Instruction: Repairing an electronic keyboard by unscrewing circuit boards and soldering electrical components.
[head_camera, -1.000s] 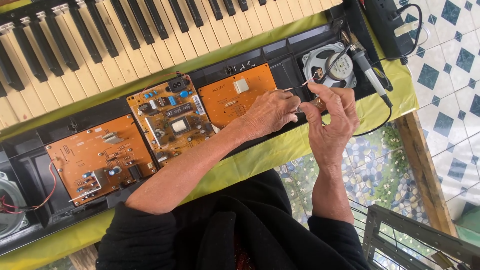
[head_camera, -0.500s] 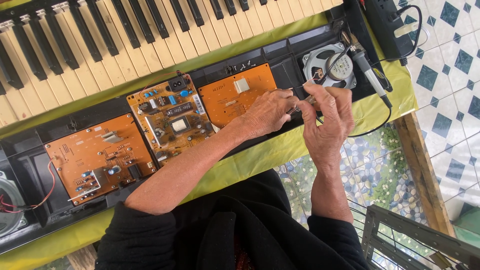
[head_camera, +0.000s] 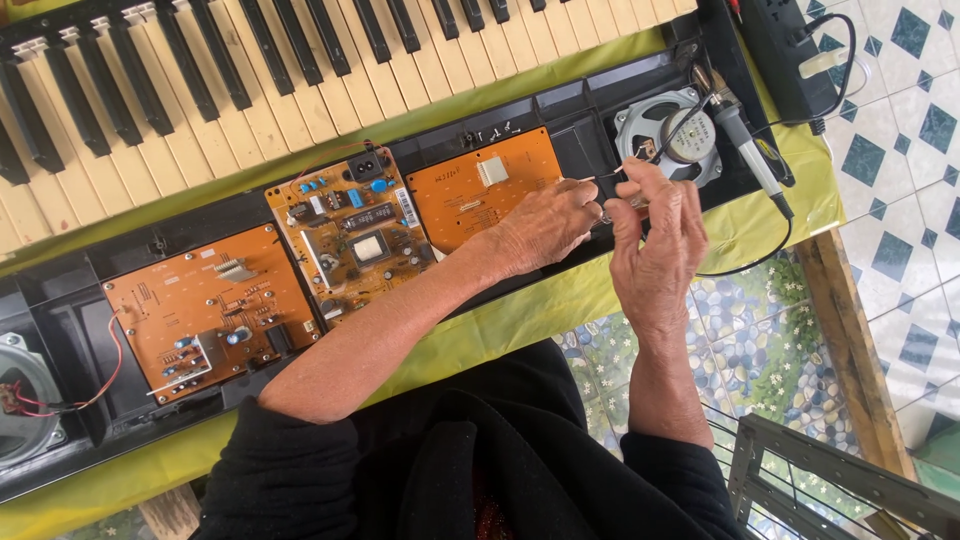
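Both hands met beside the round speaker (head_camera: 668, 135) in the black keyboard shell (head_camera: 590, 115), the left hand (head_camera: 545, 225) and right hand (head_camera: 655, 235) pinching a thin wire (head_camera: 597, 180) together.

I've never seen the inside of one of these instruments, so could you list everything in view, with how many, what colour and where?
Keyboard keys: one long row, cream and black, along the top.
Instrument casing: one, black, opened up, on the cloth.
Circuit boards: three, orange, side by side in the casing: left, middle, right.
Speakers: two, grey; one at right, one at the far left edge.
Pen-like tool: one, grey and black, corded, beside the right speaker.
Power strip: one, black, top right.
Cloth: one, yellow-green, under everything.
Left hand: over the right board's edge.
Right hand: fingertips meeting the left hand's, pinching something small that I cannot make out.
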